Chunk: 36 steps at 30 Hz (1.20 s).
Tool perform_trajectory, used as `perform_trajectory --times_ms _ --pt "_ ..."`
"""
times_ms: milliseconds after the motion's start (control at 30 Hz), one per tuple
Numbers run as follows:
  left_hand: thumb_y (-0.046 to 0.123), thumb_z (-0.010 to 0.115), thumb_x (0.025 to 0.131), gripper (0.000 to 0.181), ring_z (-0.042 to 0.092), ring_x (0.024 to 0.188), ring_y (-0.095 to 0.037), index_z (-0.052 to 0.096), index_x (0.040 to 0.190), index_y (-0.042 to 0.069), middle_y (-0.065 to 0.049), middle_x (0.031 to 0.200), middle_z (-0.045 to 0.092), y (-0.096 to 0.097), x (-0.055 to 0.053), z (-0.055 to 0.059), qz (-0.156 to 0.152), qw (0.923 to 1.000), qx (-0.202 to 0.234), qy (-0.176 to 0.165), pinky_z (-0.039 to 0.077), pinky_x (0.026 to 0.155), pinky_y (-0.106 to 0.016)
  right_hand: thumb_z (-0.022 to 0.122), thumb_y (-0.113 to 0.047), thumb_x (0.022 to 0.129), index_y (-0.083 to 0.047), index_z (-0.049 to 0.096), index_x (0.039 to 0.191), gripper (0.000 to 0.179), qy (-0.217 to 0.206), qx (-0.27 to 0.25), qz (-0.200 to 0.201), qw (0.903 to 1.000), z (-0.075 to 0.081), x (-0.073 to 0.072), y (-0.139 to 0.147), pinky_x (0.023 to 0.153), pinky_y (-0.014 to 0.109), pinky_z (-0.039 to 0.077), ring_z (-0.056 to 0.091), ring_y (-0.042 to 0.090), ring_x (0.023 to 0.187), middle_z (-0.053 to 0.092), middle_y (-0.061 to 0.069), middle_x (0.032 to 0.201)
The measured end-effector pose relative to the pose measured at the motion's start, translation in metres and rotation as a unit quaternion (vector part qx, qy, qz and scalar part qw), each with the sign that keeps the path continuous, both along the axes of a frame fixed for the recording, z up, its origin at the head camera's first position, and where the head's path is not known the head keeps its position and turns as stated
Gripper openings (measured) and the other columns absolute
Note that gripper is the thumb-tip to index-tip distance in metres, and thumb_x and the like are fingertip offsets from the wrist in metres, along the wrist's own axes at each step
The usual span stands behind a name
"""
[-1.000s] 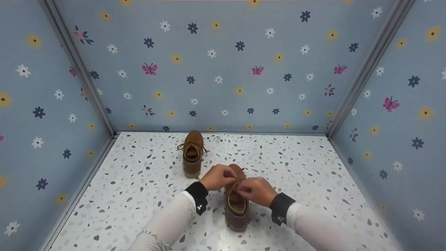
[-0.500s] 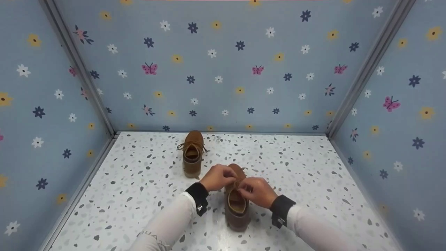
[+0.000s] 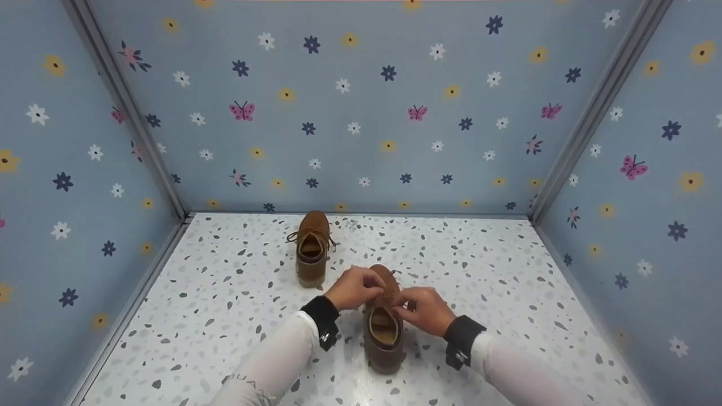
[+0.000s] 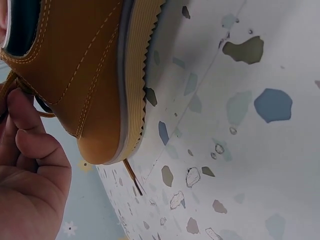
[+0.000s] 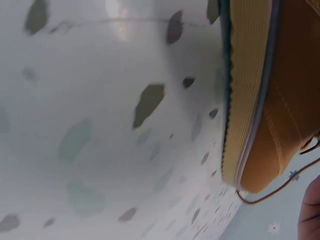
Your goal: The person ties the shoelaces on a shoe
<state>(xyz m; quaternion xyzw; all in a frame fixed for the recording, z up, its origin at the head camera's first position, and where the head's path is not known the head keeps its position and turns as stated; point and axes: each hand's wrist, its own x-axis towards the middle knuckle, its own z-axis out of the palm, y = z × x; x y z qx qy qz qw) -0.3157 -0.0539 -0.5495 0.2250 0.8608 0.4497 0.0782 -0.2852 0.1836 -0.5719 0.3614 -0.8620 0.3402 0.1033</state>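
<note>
A brown lace-up shoe (image 3: 386, 355) stands on the speckled floor, toe pointing away, with both hands over its lacing. My left hand (image 3: 351, 290) pinches a shoelace between thumb and fingers at the left of the tongue; the left wrist view shows the lace (image 4: 9, 86) at those fingertips. At the right of the lacing, my right hand (image 3: 427, 311) holds its thumb and forefinger together on the lace. Only an edge of that hand (image 5: 311, 210) enters the right wrist view. There, a loose lace (image 5: 270, 195) loops past the toe. One lace end (image 4: 134, 179) hangs beside the sole.
A matching brown shoe (image 3: 311, 272), its laces tied in a bow, stands farther back on the left near the rear wall. Blue flowered panels (image 3: 361, 113) enclose the white speckled floor (image 3: 474, 265) at the back and both sides.
My right hand has drawn slightly to the right and down, away from the left hand, widening the gap over the lacing. The left hand and both shoes stay nearly in place.
</note>
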Motion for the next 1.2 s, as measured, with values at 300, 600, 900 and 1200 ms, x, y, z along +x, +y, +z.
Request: perform_trajectory --times_ms 300,600,900,1200 --pt "0.01 0.072 0.096 0.006 0.063 0.072 -0.004 0.076 0.099 0.009 -0.004 0.092 0.078 0.0 0.002 -0.002 -0.025 0.9986 0.032 -0.034 0.052 0.066 -0.022 0.077 -0.01 0.092 -0.018 0.074 0.087 0.009 -0.117 0.032 -0.078 0.9895 0.006 -0.021 0.023 0.067 0.021 0.052 0.061 0.002 0.072 0.075 -0.003 0.085" --pt "0.002 0.067 0.095 0.002 0.06 0.067 -0.008 0.068 0.096 0.001 -0.013 0.093 0.077 -0.003 0.001 -0.006 -0.045 0.9947 0.066 -0.066 0.049 0.057 -0.021 0.071 -0.014 0.098 -0.012 0.076 0.102 0.007 -0.207 0.048 -0.077 0.9742 0.013 -0.035 0.016 0.06 0.024 0.052 0.063 0.007 0.065 0.076 0.003 0.091" --pt "-0.003 0.062 0.09 0.007 0.055 0.062 -0.006 0.065 0.094 0.002 -0.021 0.095 0.077 -0.007 -0.001 -0.009 -0.066 0.9937 0.064 -0.063 0.044 0.056 -0.022 0.073 -0.012 0.097 -0.014 0.078 0.108 0.012 -0.212 0.048 -0.042 0.9751 0.009 -0.039 0.008 0.06 0.021 0.052 0.063 0.004 0.065 0.077 0.006 0.092" --pt "-0.006 0.059 0.089 0.007 0.055 0.063 -0.008 0.061 0.096 -0.004 -0.023 0.096 0.077 -0.009 -0.003 -0.01 -0.076 0.9928 0.061 -0.07 0.045 0.057 -0.021 0.077 -0.014 0.093 -0.016 0.08 0.108 0.015 -0.224 0.04 -0.015 0.9737 0.005 -0.04 -0.001 0.065 0.023 0.056 0.067 0.009 0.075 0.079 0.005 0.099"
